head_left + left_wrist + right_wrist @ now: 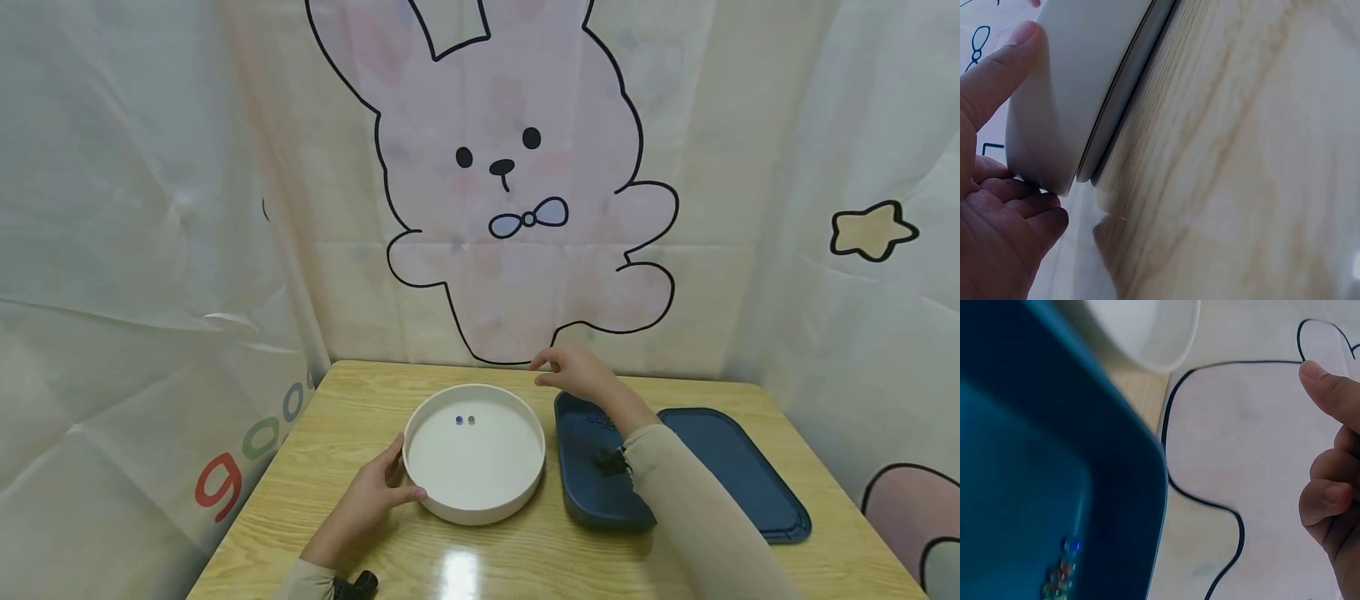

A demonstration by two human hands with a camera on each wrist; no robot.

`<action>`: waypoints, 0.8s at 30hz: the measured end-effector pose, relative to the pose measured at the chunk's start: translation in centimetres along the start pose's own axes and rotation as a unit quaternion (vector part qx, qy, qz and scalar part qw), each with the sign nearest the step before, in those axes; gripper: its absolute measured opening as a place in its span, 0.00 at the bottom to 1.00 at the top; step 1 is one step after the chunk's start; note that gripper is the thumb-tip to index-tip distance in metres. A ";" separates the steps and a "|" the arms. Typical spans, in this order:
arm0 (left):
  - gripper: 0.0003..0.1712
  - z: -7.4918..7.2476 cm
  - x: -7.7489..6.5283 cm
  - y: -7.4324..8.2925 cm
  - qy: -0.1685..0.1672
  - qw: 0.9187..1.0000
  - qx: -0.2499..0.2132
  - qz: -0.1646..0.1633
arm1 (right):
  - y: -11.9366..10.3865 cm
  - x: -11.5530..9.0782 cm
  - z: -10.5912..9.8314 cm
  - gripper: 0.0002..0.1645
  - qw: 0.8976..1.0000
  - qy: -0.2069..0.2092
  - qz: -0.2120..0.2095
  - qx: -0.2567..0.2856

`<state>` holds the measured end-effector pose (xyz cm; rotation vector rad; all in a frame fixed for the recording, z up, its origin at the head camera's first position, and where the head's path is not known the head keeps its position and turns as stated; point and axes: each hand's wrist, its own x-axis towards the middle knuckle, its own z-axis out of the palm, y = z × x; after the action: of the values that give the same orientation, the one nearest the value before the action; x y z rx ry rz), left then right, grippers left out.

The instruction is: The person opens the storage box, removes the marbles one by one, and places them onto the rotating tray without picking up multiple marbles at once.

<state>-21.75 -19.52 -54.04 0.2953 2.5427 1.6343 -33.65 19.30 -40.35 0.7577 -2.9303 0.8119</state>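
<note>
Beads (459, 420) are resting loose in the white dish (480, 487); others (1060, 572) are clustering in the blue bin (600, 515). The left hand (381, 486) is gripping the dish between thumb and fingers; the right hand (576, 372) is hovering beyond the bin, thumb and forefinger apart, nothing visibly held. Any tug at the dish risks setting beads rolling; the right sleeve (705, 508), crossing the bin, might snag its rim. A wood-grained table (367, 400) is reflecting light; rabbit-printed cloth (495, 283) is hanging behind.

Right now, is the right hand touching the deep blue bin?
Apart: the right wrist view shows backdrop cloth plainly between the right hand and the deep blue bin.
</note>
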 end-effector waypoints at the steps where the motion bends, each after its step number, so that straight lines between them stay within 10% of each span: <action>1: 0.70 0.0 0.0 0.0 0.000 1.000 -0.001 -0.001 | 0.3 -0.2 -0.2 0.13 1.000 0.001 -0.002 -0.003; 24: 0.70 0.1 0.0 -0.4 -0.003 1.000 0.005 0.002 | 7.8 -4.2 -1.3 0.15 0.998 0.053 0.024 -0.004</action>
<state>-21.74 -19.59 -54.40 0.3062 2.5475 1.6213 -33.59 27.63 -43.57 0.6259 -2.8668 0.8153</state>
